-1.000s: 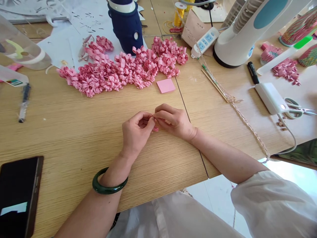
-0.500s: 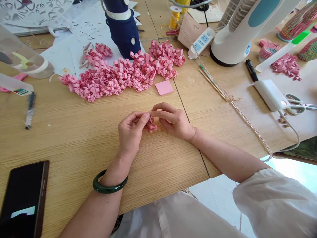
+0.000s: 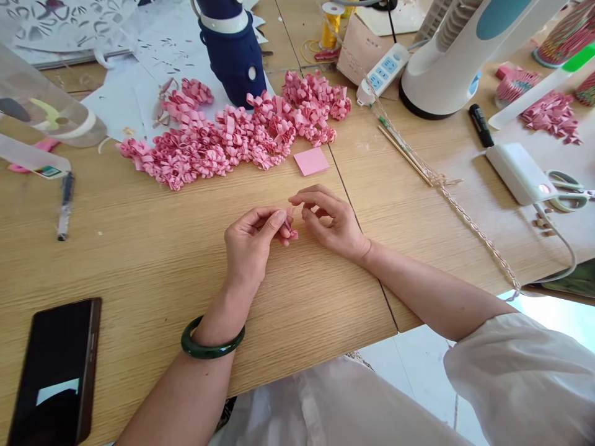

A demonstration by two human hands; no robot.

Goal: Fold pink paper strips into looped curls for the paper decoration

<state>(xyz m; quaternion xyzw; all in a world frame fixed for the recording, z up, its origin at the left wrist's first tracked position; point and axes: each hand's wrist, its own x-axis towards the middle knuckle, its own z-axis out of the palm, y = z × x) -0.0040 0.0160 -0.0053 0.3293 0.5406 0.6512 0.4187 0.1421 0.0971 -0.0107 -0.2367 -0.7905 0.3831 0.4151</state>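
Between the thumb and fingers of my left hand point(image 3: 248, 238) is a small pink looped strip point(image 3: 292, 233), its folded end poking out past the fingertips. Most of it is covered by those fingers. My right hand point(image 3: 332, 223) hovers just to the right, index finger stretched toward the strip and thumb apart from it; I see nothing held there. Beyond both hands lies a long heap of pink looped strips point(image 3: 227, 145). A flat pink paper square point(image 3: 311, 161) rests in front of the heap's right end.
A dark blue bottle point(image 3: 235, 59) stands behind the heap. To the right are a power strip point(image 3: 383, 73), a white appliance point(image 3: 441, 80), a braided cord point(image 3: 478, 232), a white box point(image 3: 518, 173) and scissors point(image 3: 571, 197). A phone point(image 3: 56, 365) lies front left.
My right hand's fingertips have drawn away from the left fingertips and spread a little. The left hand keeps its pinch on the pink strip. The whole view has shifted slightly.
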